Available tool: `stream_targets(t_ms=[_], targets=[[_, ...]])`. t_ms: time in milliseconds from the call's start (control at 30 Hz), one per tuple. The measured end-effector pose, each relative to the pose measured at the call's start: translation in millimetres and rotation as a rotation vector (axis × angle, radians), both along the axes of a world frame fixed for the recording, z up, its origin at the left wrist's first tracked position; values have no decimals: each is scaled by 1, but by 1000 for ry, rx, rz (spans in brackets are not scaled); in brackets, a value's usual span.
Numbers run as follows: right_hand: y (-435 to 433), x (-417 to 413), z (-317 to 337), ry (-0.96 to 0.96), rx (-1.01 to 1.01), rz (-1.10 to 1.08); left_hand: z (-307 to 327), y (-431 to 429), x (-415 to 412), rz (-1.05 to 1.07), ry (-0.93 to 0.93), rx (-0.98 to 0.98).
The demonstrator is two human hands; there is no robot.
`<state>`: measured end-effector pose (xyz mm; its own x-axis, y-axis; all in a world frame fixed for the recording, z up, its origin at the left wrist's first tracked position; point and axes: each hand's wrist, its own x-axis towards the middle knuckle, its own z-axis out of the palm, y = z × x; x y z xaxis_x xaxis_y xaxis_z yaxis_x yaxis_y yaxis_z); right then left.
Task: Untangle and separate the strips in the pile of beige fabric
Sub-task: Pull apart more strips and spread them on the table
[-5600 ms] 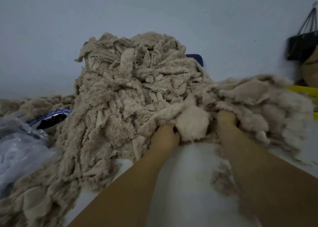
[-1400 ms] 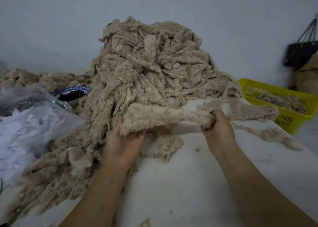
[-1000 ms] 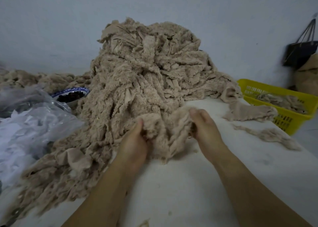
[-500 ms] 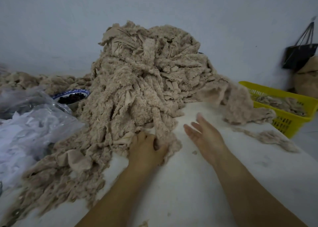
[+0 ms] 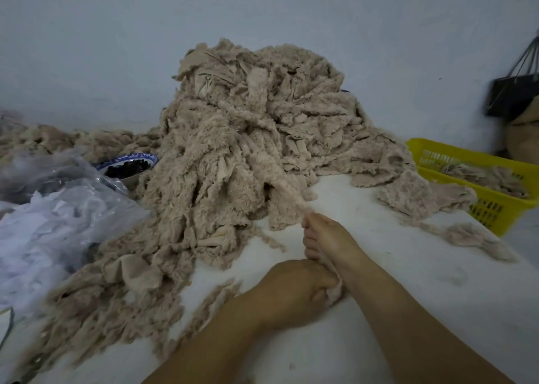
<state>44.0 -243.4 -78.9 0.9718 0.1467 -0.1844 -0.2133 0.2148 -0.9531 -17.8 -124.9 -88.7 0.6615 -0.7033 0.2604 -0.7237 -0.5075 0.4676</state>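
Pile: beige fabric heaped at mid-frame on the table, against the wall. It spreads toward the lower left, where the frame edge cuts it off. Single strips inside the heap cannot be told apart. More beige fabric trails along the wall at far left, dim and blurred.

Strip: one strand leaves the pile's lower front edge and runs down and right into the right hand. Its middle stretch is hidden inside that fist. A bunched end shows again at the left hand.

Right hand: fingers curled tight round the strip, knuckles facing left. The palm side is not visible.

Left hand: lies just below the right hand and touches its wrist. Its fingers are curled round the strip's lower end, with the fingertips partly hidden under the right wrist. Both forearms run off the bottom edge.

Scraps: loose beige bits on the table at right, apart from the pile.

Basket: yellow, at the right edge of the table and cut off by the frame. It holds beige fabric.

Bowl: blue-rimmed, left of the pile and half hidden by the bag, which is clear plastic. Its dark contents cannot be identified.

Black bag: upper right, blurred and cut off by the frame.
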Motion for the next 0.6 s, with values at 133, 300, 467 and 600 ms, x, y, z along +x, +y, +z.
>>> stream_targets(t_ms=[133, 300, 467, 600], targets=[[6, -15, 21, -364, -440, -40, 2, 10, 13, 479, 506, -703], [33, -61, 17, -739, -867, 790, 19, 60, 42, 273, 1119, -1646], [22, -39, 7, -635, -907, 308, 21, 66, 49, 291, 1007, -1681], [-3, -18, -1, -262, -380, -101, 1, 48, 36, 513, 760, -1160]])
